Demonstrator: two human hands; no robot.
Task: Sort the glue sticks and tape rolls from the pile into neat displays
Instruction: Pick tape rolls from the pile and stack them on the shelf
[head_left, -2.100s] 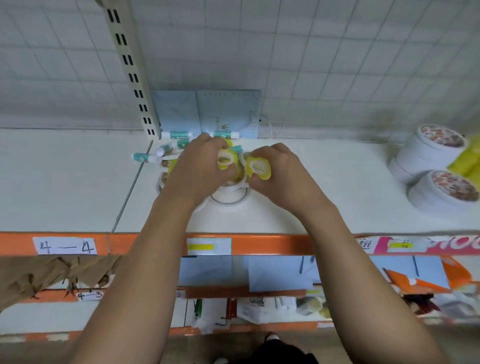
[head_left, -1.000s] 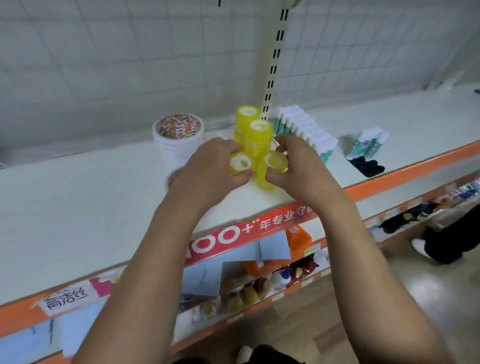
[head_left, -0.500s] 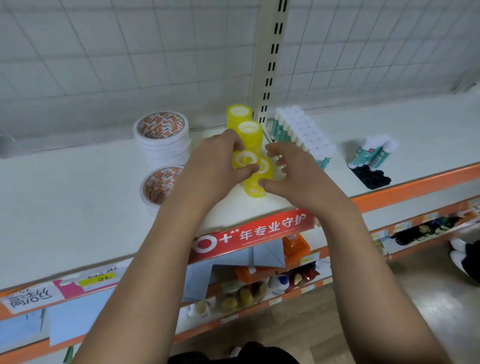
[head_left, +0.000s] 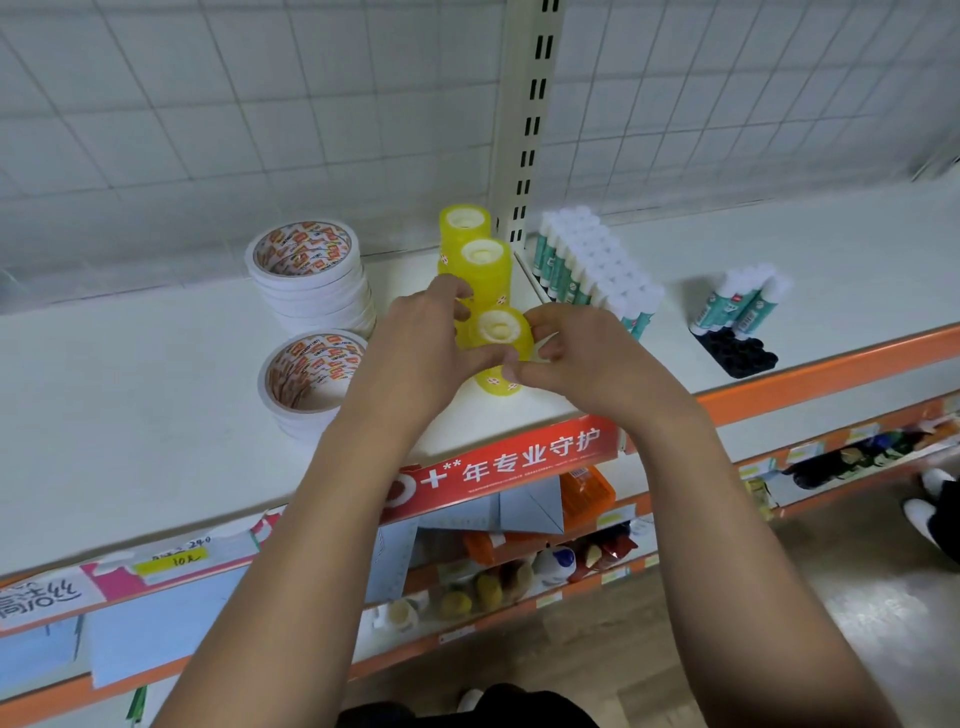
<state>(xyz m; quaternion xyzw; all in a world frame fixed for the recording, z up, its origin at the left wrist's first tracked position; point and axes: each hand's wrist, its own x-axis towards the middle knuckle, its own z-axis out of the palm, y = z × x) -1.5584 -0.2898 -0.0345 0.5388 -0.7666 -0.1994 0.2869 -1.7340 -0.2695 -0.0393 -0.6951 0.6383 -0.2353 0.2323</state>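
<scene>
Our left hand (head_left: 415, 348) and right hand (head_left: 587, 364) pinch a yellow tape roll (head_left: 500, 332) atop its stack near the shelf (head_left: 156, 415) front. It seems light, stiff and slick, so grip the outer rim. Glue sticks (head_left: 592, 270) stand at two o'clock.

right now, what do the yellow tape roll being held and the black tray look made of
The yellow tape roll: seemingly glossy translucent plastic film, since light glows through it; its pale core looks like plastic or card. The black tray: likely matte moulded plastic, judging by its uniform round sockets.
</scene>
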